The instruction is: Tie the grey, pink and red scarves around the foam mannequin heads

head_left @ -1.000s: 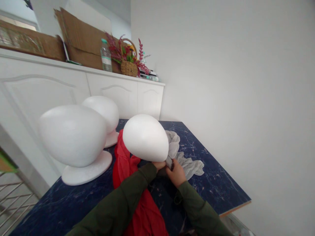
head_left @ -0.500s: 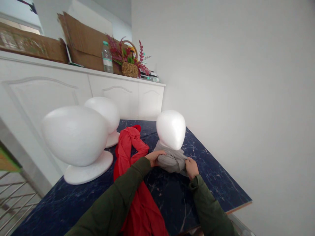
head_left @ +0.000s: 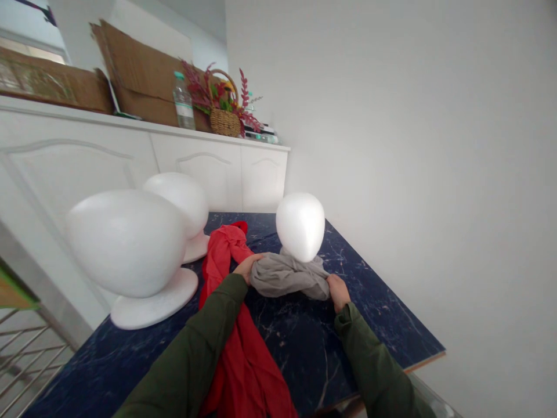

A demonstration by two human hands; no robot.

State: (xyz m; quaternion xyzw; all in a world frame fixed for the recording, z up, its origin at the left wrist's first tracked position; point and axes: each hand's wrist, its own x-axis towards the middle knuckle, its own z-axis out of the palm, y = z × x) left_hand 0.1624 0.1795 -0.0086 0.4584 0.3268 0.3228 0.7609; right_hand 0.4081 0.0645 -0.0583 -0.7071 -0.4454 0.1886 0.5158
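A white foam mannequin head [head_left: 300, 227] stands upright on the dark blue marble-patterned table [head_left: 278, 348]. A grey scarf [head_left: 287, 277] is bunched around its lower part, with both ends drawn out sideways. My left hand [head_left: 248, 268] grips the scarf's left end, right next to a red cloth [head_left: 226, 255] that runs down the table beneath my left forearm. My right hand [head_left: 338, 292] pinches the scarf's right end. The foam head's base is hidden by the scarf.
Two larger white foam heads on round bases [head_left: 126, 244] stand at the table's left. Behind are white cabinets [head_left: 261, 179] holding a plastic bottle [head_left: 183, 103], a wicker basket [head_left: 225, 122] of artificial foliage and cardboard sheets [head_left: 143, 75]. A metal railing [head_left: 30, 360] is at lower left; a wall lies right.
The foam head has gone from tilted and held up to upright on the table. The scarf now wraps its lower part, and my hands have moved apart, stretching the scarf's ends sideways.
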